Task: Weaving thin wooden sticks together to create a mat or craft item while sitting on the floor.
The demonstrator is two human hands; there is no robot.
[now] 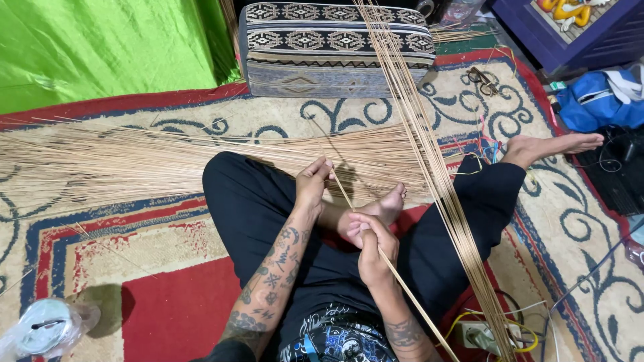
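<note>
Reed strip | right hand fisted around it | left hand apparently pinching its end

Dry, matt sticks on woven cloth

Both hands are gripping a thin, pale, woody stick, looking dry and matt like the straw-coloured bundle; the patterned carpet is showing a rough woven pile, the cushion coarse woven cloth, the green sheet a smooth, slightly shiny fabric.

Seated on a patterned rug, the left hand and right hand are gripping one thin bamboo strip beside a long strip bundle
</note>
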